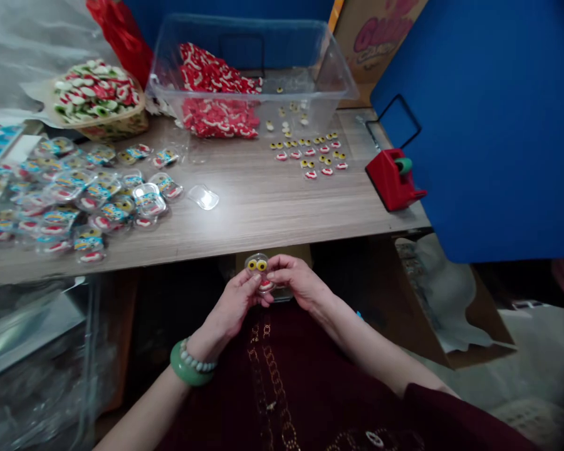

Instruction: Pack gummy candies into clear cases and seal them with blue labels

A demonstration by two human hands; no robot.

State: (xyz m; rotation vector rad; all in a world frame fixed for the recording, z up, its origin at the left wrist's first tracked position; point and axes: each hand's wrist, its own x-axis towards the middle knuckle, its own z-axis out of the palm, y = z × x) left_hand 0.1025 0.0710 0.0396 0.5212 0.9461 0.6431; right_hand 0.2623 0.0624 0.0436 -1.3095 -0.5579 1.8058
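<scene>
Both my hands meet just below the table's front edge, over my lap. My left hand and my right hand are closed on a small clear plastic case that holds two yellow eye candies and a red lip candy. A green bangle and a bead bracelet circle my left wrist. On the wooden table lies an empty clear case. Loose eye and lip candies are set out in rows at the right.
Filled cases are heaped at the table's left. A clear bin of red candies stands at the back, beside a tub of red, white and green candies. A red tape dispenser sits at the right edge, against a blue panel.
</scene>
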